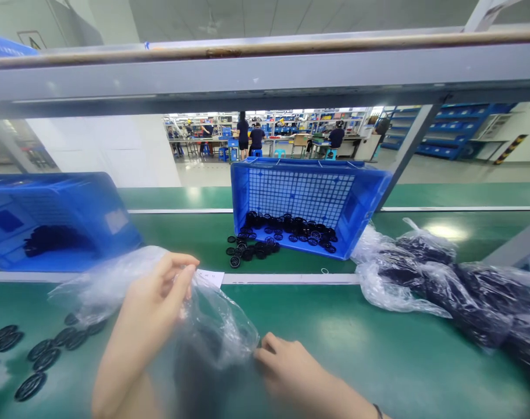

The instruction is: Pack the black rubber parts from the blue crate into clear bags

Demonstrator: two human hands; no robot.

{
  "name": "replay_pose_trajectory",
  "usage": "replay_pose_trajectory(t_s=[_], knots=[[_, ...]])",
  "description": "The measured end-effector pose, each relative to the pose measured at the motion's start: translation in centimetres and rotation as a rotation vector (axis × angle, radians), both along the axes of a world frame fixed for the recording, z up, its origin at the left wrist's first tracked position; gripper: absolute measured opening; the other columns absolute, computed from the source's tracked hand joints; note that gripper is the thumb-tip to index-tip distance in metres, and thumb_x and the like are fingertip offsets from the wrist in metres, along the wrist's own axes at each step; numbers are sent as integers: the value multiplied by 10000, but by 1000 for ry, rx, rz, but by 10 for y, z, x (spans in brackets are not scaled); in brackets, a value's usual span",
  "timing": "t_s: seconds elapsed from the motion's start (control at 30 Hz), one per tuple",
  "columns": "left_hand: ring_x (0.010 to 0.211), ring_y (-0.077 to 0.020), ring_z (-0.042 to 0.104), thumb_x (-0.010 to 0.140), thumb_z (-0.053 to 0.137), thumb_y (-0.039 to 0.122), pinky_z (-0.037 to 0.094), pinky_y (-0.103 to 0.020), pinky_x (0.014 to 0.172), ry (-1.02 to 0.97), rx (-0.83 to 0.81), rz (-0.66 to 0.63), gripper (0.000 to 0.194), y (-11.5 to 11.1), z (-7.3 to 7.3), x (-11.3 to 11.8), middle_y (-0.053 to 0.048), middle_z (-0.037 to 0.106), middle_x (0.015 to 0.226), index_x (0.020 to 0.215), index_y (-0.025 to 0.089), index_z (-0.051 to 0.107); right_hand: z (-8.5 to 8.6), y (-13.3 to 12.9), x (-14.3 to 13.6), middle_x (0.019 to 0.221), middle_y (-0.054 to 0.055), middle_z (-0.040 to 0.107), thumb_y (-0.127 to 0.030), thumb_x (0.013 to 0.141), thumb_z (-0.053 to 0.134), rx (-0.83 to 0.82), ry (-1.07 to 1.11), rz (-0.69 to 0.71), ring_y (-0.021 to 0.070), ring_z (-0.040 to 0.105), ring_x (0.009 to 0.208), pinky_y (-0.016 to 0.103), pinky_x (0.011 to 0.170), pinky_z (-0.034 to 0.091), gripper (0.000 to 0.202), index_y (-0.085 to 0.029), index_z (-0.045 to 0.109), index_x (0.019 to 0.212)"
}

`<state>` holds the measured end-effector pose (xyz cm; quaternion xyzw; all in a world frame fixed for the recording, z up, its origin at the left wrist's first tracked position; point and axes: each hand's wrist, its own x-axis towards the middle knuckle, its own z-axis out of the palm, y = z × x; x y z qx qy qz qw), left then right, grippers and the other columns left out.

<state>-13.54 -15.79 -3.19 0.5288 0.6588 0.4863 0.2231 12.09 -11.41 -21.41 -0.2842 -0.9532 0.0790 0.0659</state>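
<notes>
A clear plastic bag (221,331) is stretched between my two hands, above the green work surface. My left hand (157,302) pinches its gathered film between thumb and fingers, with loose plastic trailing out to the left. Lower and to the right, my right hand (288,364) has its fingers closed on the bag's edge. Something dark and blurred shows through or below the bag; I cannot tell which. Black spoked wheel-like discs (46,359) lie loose on the surface left of my left hand.
A blue crate (365,215) tipped on its side holds black discs, some spilled in front. Another blue crate (103,203) with dark contents lies at left. Filled clear bags (461,291) are heaped at right. A metal beam (265,75) crosses overhead. People sit and stand far behind.
</notes>
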Motion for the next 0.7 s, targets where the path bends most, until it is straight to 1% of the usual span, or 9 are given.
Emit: replay_pose_trajectory(t_s=[0.07,0.13,0.27,0.33,0.43,0.5,0.53,0.6,0.7], knots=[[447,-125,518,846,586,535,427,-212,402,-7,21,41,372,-3,3,-1,35,547,622,1077,246,628,-1,-2,-2,943,1,574,-202,778,608,28,-8,-36,125,524,605,252,473,229,189,-237,541,951],[423,-120,504,828,598,549,423,-212,390,-21,39,81,377,-5,6,-2,40,539,608,1053,249,631,3,-4,-7,932,-4,563,-209,782,603,28,11,-46,126,524,614,250,477,250,173,-239,533,937],[419,-117,505,804,624,548,424,-207,381,-36,47,121,371,-7,8,-7,38,550,612,1030,255,639,9,-15,-29,996,-8,561,-269,804,598,-1,63,11,128,537,643,242,481,294,205,-275,537,1000],[419,-119,507,795,629,543,425,-207,373,-40,48,146,365,-8,8,-10,34,558,611,1012,251,646,1,-21,-46,1019,10,575,-297,797,616,29,33,48,152,560,679,239,475,315,211,-277,543,994],[415,-121,502,788,635,535,425,-208,365,-42,55,185,356,-11,8,-15,33,562,602,1005,253,650,-24,-29,-65,970,44,611,-294,748,667,114,-44,15,198,585,709,235,456,329,200,-246,539,894],[412,-119,495,788,636,538,423,-207,366,-43,66,190,358,-12,8,-15,34,559,599,1006,255,649,-36,-31,-68,884,50,625,-286,708,695,136,-87,-4,215,588,698,234,441,323,220,-229,528,840],[412,-117,493,788,636,546,423,-207,369,-45,69,184,364,-12,8,-15,34,556,599,1008,256,649,-37,-31,-66,845,45,625,-285,694,701,125,-98,-3,215,586,685,237,438,321,228,-225,525,827],[417,-120,496,791,630,567,421,-208,369,-50,66,164,381,-12,8,-12,33,547,597,1008,255,647,-30,-24,-58,830,34,626,-284,697,688,71,-69,-12,204,585,678,244,455,337,218,-225,528,832],[437,-133,512,798,623,577,421,-212,370,-49,57,130,404,-9,7,-6,32,538,593,1042,255,643,-1,-5,-47,916,17,604,-259,778,614,-28,61,-114,176,590,706,251,537,386,178,-241,552,944]])
